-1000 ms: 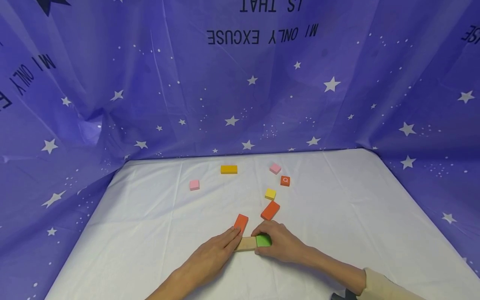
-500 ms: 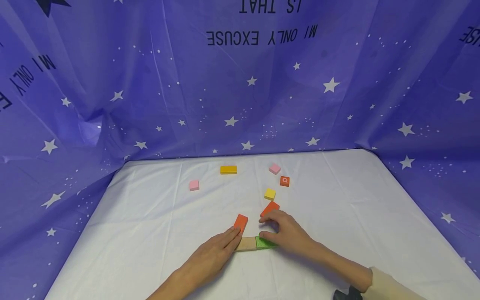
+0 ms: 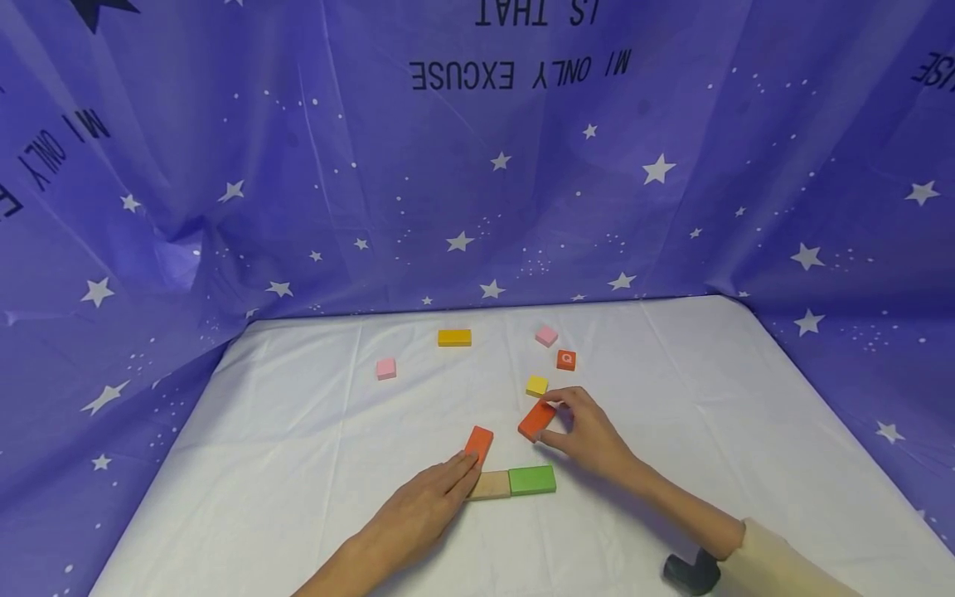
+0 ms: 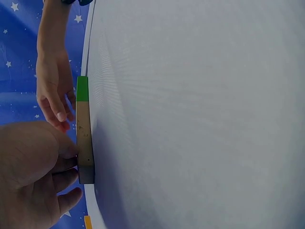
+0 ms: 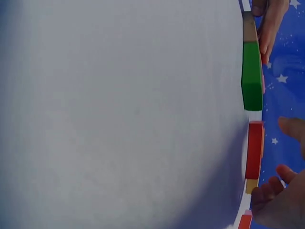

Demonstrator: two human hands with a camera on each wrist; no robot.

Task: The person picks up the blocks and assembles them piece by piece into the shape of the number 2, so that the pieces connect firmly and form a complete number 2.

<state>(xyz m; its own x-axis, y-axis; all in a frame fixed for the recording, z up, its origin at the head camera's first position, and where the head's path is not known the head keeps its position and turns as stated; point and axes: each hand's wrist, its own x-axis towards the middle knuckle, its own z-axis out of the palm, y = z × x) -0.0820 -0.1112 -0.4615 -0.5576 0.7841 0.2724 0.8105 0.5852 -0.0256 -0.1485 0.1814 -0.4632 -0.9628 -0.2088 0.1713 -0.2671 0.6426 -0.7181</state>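
"How does the left hand (image 3: 424, 504) lie?"
"Fingers extended over a bare wooden rectangular block (image 3: 494, 485) and an orange-red rectangular block (image 3: 480, 441); a green rectangular block (image 3: 533, 480) abuts the wooden one."
"And the right hand (image 3: 594, 437)?"
"Thumb and fingers part around a second orange-red rectangular block (image 3: 534, 421) on the white surface (image 3: 298, 464); whether they grip, I cannot tell."

The head camera is looking forward and down across the white table (image 3: 261, 464) from well above, facing a starred backdrop (image 3: 552, 191); the left wrist camera is watching from close and low, tipped sideways, the left grip (image 4: 31, 174) looming at lower left; the right wrist camera is mirroring this, the right grip (image 5: 286, 200) looming at lower right; all three are sharing the green block (image 3: 533, 480) and wooden block (image 3: 492, 485).
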